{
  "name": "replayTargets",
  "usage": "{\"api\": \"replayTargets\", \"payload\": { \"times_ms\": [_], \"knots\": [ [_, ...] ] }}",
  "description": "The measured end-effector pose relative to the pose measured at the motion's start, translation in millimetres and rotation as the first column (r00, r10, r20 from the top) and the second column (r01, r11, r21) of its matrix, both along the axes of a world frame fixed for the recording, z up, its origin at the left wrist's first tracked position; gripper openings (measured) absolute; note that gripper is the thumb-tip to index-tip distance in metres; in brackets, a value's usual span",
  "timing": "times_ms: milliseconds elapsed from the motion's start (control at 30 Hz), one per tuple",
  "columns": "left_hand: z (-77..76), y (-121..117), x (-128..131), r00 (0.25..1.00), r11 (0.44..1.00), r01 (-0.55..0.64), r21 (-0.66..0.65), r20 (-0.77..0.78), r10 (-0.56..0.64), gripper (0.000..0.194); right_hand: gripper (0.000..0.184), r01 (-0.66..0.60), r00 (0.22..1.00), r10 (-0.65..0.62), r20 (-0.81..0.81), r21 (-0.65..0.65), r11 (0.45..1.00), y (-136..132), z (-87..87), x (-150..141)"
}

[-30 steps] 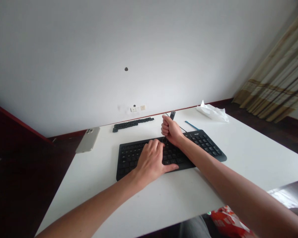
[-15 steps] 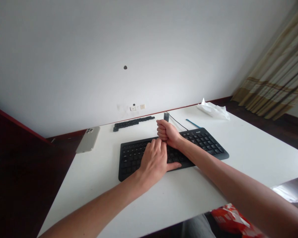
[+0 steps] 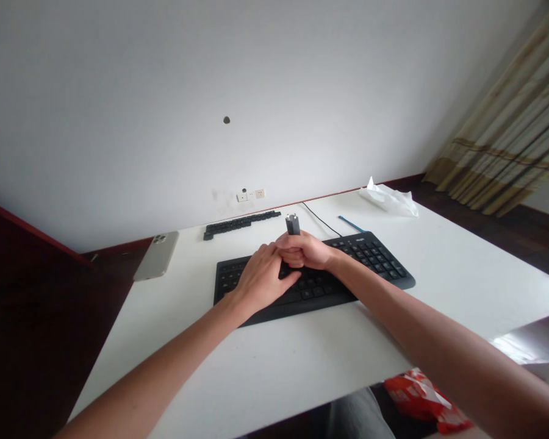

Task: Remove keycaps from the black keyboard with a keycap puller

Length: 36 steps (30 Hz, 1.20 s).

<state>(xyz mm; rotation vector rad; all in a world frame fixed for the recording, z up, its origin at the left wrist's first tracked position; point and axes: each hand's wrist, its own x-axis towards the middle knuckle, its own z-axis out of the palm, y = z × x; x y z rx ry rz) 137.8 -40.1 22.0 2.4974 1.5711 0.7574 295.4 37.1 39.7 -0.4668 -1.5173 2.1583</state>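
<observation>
A black keyboard (image 3: pixel 370 262) lies on the white table (image 3: pixel 302 366), its cable running to the far edge. My right hand (image 3: pixel 304 251) is a fist around a small dark tool (image 3: pixel 293 224) that stands upright above the keys at the keyboard's middle. My left hand (image 3: pixel 258 280) rests on the keys just left of it, fingers curled and touching the right hand. What lies under the fingertips is hidden.
A row of loose black keycaps (image 3: pixel 240 224) lies at the far edge. A phone (image 3: pixel 156 256) overhangs the table's left side. A blue stick (image 3: pixel 351 224) and crumpled white tissue (image 3: pixel 388 198) sit at the far right. A red packet (image 3: pixel 416 399) lies below the near edge.
My right hand with the tool has moved left and lower toward the keyboard's middle. My left hand has slid left and its fingers have curled against the right hand.
</observation>
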Motion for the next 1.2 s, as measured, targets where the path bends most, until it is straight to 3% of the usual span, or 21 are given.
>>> {"api": "replayTargets", "payload": {
  "times_ms": [100,233,367,500,633,800,900,967,1033,1200],
  "knots": [
    [-4.2,-1,4,0.996,0.994,0.089,0.059,0.000,-0.089,0.041,0.043,-0.069,0.997,0.071,-0.030,0.052,0.996,1,1.0,4],
    [0.8,1,2,0.985,0.986,0.162,-0.044,-0.047,-0.164,0.021,0.040,-0.052,0.998,0.054,-0.014,0.114,0.992,-3,6.1,4],
    [1.2,5,1,0.976,0.977,0.158,-0.140,-0.130,-0.176,0.033,0.042,0.091,0.995,-0.098,0.017,0.228,0.969,-13,13.5,0],
    [0.6,10,6,0.971,0.979,0.135,-0.154,-0.178,-0.162,0.041,0.046,0.265,0.950,-0.307,0.058,0.374,0.889,-20,16.3,-6],
    [2.0,15,12,0.972,0.972,0.119,-0.200,-0.177,-0.156,0.042,0.044,0.335,0.910,-0.398,0.112,0.365,0.869,-21,13.7,-12],
    [-2.3,16,13,0.970,0.976,0.111,-0.185,-0.193,-0.147,0.044,0.042,0.489,0.831,-0.551,0.082,0.367,0.792,-29,7.8,-12],
    [-4.2,15,12,0.971,0.971,0.104,-0.215,-0.190,-0.146,0.045,0.041,0.531,0.828,-0.561,-0.003,0.328,0.781,-40,1.4,-4],
    [-4.7,15,11,0.970,0.963,0.101,-0.249,-0.192,-0.152,0.046,0.041,0.509,0.843,-0.536,-0.035,0.375,0.775,-46,-4.6,1],
    [-5.6,15,10,0.968,0.955,0.102,-0.278,-0.195,-0.161,0.050,0.042,0.528,0.826,-0.562,-0.049,0.416,0.740,-50,-11.5,3],
    [-9.1,16,8,0.968,0.947,0.131,-0.295,-0.170,-0.186,0.057,0.047,0.662,0.689,-0.714,-0.121,0.505,0.553,-53,-25.2,0]
  ]
}}
